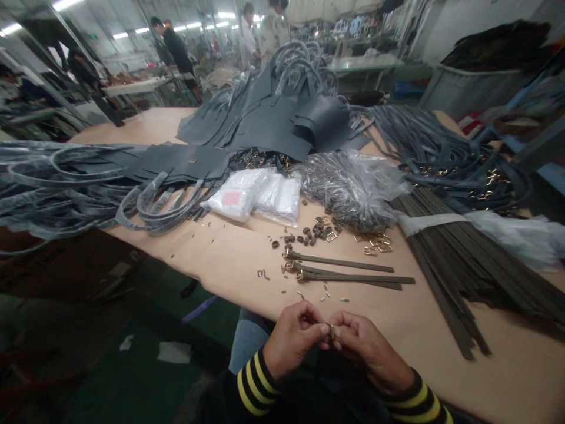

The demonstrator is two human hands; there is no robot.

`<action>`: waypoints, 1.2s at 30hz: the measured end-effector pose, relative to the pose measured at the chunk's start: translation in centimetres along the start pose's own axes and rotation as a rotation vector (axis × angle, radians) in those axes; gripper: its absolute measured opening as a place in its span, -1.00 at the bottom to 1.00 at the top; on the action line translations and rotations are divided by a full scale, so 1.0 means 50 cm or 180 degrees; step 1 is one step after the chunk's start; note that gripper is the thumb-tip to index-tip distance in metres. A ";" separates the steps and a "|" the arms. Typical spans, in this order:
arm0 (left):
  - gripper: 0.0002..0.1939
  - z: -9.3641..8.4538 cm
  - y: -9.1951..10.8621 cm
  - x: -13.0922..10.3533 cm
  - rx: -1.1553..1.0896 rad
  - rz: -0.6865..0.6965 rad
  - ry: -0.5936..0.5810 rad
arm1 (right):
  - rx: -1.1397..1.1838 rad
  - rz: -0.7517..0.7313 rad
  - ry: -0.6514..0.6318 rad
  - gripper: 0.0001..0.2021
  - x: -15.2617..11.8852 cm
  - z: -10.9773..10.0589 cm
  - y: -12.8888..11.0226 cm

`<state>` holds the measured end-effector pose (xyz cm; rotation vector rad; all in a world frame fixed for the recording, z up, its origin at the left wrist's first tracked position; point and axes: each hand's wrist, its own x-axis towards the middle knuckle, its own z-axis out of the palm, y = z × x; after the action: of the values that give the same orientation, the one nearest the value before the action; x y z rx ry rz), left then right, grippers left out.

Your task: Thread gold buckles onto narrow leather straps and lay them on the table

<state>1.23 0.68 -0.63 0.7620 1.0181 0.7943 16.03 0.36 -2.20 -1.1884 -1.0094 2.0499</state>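
Observation:
At the table's near edge, my left hand point(298, 333) and my right hand point(364, 343) meet, fingertips pinched from both sides on a small gold-coloured buckle point(332, 330). My fingers cover most of it, and I cannot make out whether a strap runs through it. Just beyond my hands lie three narrow brown straps point(353, 261) with gold buckles at their left ends. Behind these are loose gold buckles point(380, 241) and a scatter of small dark strap loops point(309, 235). Tiny metal bits point(324, 291) dot the paper between straps and hands.
To the right, a thick bundle of brown straps point(468, 259) reaches near the front edge. Clear plastic bags point(353, 188), white packets point(251, 194), grey leather panels point(265, 123) and looped handles point(154, 203) fill the brown-covered table point(233, 247). People stand in the background.

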 end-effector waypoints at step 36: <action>-0.83 -0.014 0.019 -0.014 0.1536 0.0894 -0.0801 | -0.1044 -0.0100 -0.0352 -0.76 -0.017 0.003 -0.043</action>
<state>0.17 0.67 0.26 1.4073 0.8919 0.6719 16.48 0.85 0.02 -1.2170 -1.4516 1.9949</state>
